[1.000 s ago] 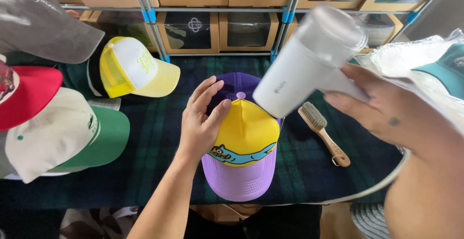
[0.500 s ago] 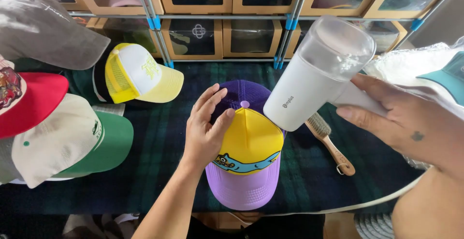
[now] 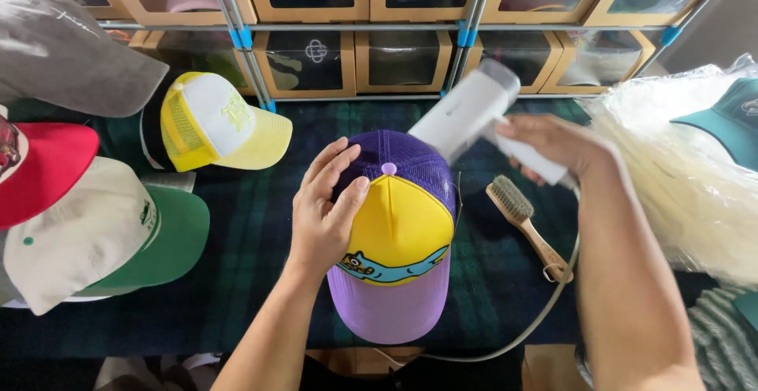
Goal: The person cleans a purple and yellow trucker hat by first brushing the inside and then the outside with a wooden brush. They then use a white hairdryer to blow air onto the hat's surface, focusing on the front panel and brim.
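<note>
Steamer pass over cap crown, centre of table.
Left hand (image 3: 324, 217) lies flat, fingers spread, on the purple-and-yellow cap (image 3: 395, 241), steadying its 9 o'clock side; right hand (image 3: 553, 150) grips the white handheld steamer (image 3: 466, 114) at 1 o'clock. Judgement: keep nozzle clear of mesh and fingers. Foam front smooth, rear mesh open-weave; wooden bristle brush (image 3: 527, 227) at 3 o'clock on plaid cloth (image 3: 253, 233).

My left hand (image 3: 324, 217) covers the cap's (image 3: 395, 241) left side, and my right hand (image 3: 553, 148) hides the steamer's (image 3: 466, 114) blurred handle. The grey cap (image 3: 63, 51) and teal cap (image 3: 726, 114) run off the edges — the boxes' (image 3: 403, 59) contents stay too dim to tell.
</note>
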